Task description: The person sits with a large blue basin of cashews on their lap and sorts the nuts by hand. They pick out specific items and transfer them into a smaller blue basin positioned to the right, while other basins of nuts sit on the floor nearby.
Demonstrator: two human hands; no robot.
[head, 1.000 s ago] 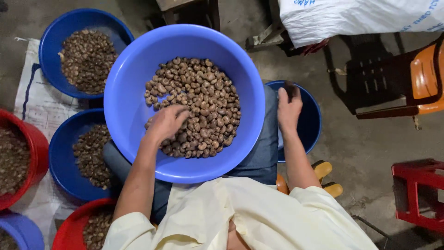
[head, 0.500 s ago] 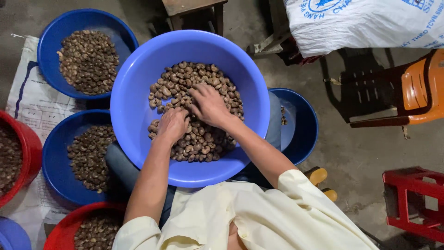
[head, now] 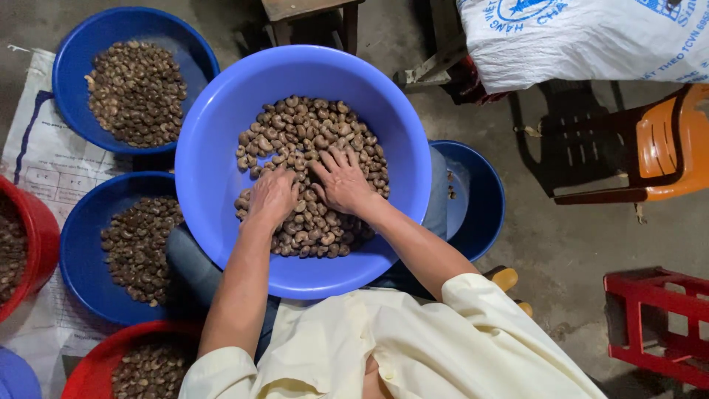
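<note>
Here, sorting brown nuts (head: 310, 140) in a large blue basin (head: 214, 170) on the lap.
Resting left hand (head: 272, 198) and right hand (head: 341, 179) flat, fingers loose, gripping nothing; sitting among nut-filled blue bowls (head: 77, 244) and red bowls (head: 92, 373) along the floor's left edge.

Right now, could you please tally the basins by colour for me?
Blue basins: 5, namely the large one under both hands, upper left, mid left, right, bottom-left corner.
Red basins: 2, left edge and bottom.
Total: 7
</note>
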